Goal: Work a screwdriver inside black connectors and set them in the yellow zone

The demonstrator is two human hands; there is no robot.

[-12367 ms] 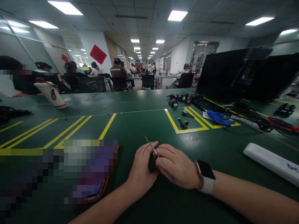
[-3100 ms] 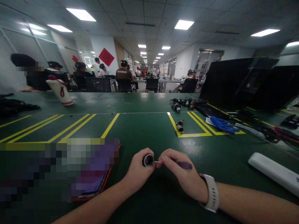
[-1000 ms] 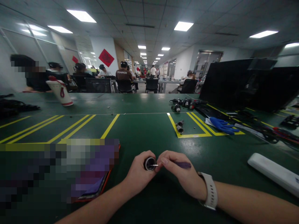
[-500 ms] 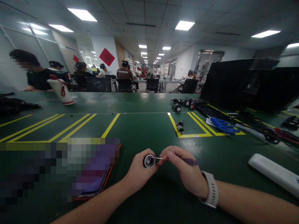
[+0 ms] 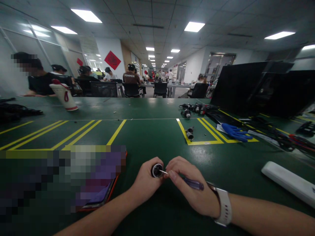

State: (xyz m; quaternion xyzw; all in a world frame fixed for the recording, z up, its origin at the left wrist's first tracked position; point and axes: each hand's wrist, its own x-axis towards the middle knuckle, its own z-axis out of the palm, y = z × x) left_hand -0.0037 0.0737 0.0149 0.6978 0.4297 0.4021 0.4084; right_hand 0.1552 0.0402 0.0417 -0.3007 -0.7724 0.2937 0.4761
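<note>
My left hand (image 5: 147, 180) is closed around a small round metal housing (image 5: 153, 170), its open end turned up toward me. Some inner parts show inside the rim, too small to make out. A screwdriver (image 5: 194, 184) with a dark purple handle is held in my right hand (image 5: 188, 178), between thumb and fingers. Its thin shaft points left, and the tip reaches into the housing's open end. A pale watch band circles my right wrist.
Two metal cylindrical parts (image 5: 189, 133) lie inside a yellow-taped area. Behind them are several cabled connectors (image 5: 187, 113). A blue glove (image 5: 235, 131), a white bar (image 5: 290, 180), monitors and cables are on the right. A white cup (image 5: 65, 96) stands far left; people sit beyond the table.
My right hand has turned and shifted slightly down, so the screwdriver's handle sits lower and shows more. The shaft now slopes more steeply into the housing. My left hand stays almost still.
</note>
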